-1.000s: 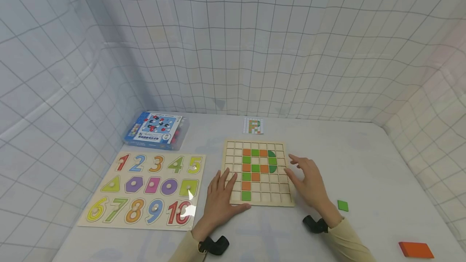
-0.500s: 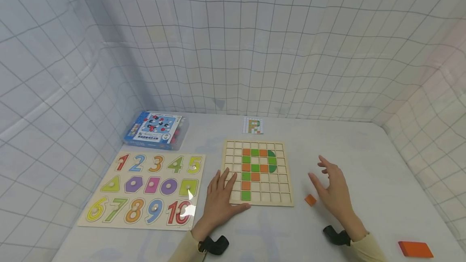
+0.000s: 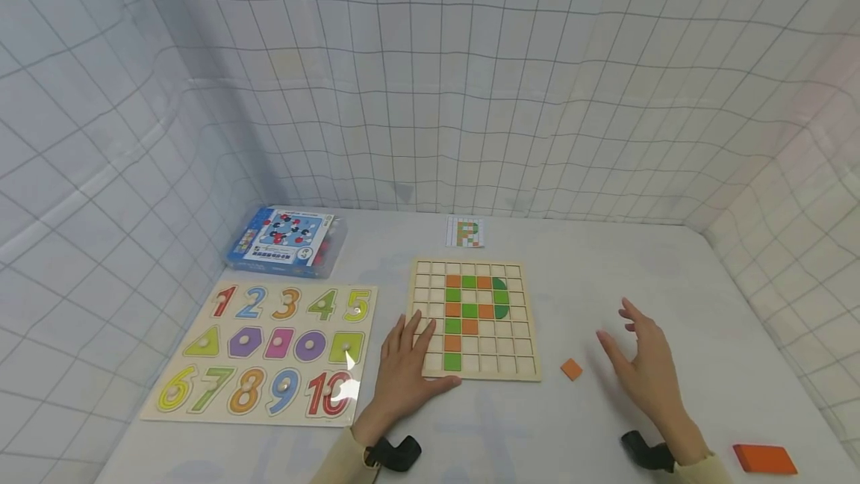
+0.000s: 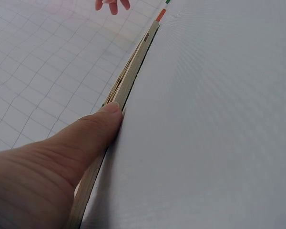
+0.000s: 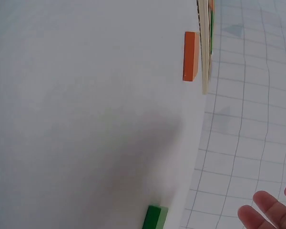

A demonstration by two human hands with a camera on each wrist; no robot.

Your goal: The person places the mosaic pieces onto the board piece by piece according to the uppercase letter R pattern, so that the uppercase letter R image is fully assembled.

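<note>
A wooden grid board [image 3: 488, 349] lies flat on the table, with orange and green tiles [image 3: 453, 343] set in its cells in a P-like shape with a short diagonal leg. My left hand [image 3: 404, 376] rests on its near left corner, fingers spread over the cells and the thumb along the near edge, as the left wrist view confirms. To the right of the board hovers my right hand [image 3: 645, 372], fingers loosely bent and holding nothing. Between them lies a loose orange square tile [image 3: 571, 369]. A green tile [image 5: 155, 218] shows in the right wrist view; the right hand hides it from the head view.
At left lies a number-and-shape peg puzzle [image 3: 262, 353]. Behind it sits a boxed molecule set [image 3: 289, 241]. A small printed pattern card [image 3: 465, 231] lies beyond the board. An orange block [image 3: 764, 459] is near the front right, and grid-patterned cloth [image 3: 430, 95] encloses the table.
My right hand has moved away from the board's right edge, to the right. The orange tile it covered is now visible, and the green tile has become hidden beneath it. My left hand stays still.
</note>
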